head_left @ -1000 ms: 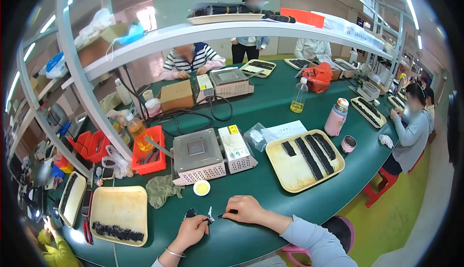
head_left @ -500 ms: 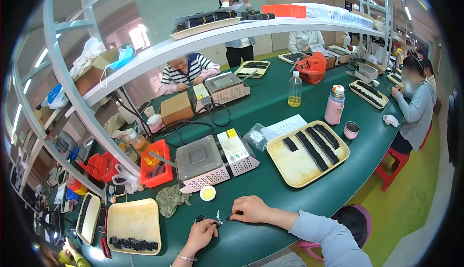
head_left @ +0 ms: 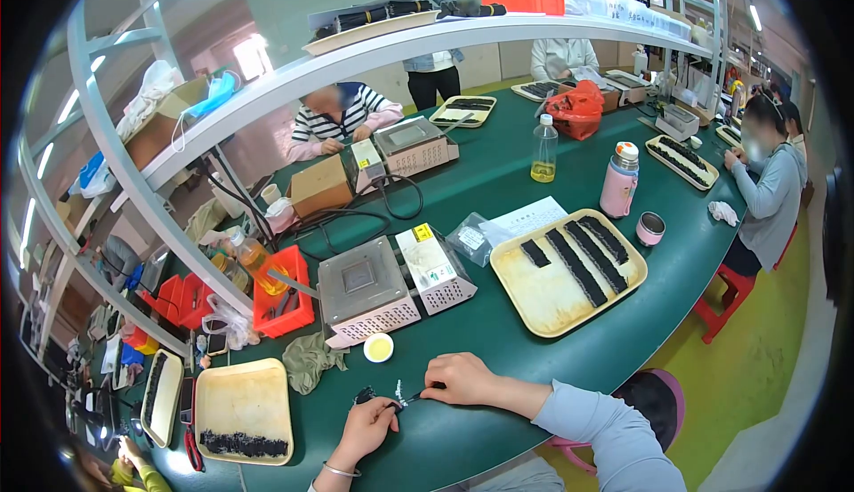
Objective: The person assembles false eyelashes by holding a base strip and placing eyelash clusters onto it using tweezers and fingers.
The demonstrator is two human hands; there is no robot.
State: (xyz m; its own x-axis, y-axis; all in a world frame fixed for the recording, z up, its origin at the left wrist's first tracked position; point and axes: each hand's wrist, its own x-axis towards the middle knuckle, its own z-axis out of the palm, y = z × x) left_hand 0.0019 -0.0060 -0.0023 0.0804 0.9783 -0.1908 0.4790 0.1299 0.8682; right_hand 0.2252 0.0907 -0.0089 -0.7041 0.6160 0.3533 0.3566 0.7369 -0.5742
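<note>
Pinching a small dark piece (head_left: 397, 406) in the left hand (head_left: 363, 428), gripping a slim tool (head_left: 415, 397) in the right hand (head_left: 459, 379), close together; calls for steady fingertips!

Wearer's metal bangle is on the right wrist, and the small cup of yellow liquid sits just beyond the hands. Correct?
Not quite: the head view shows the metal bangle on the wrist of the left hand, not the right. The small cup of yellow liquid does sit just beyond the hands.
</note>
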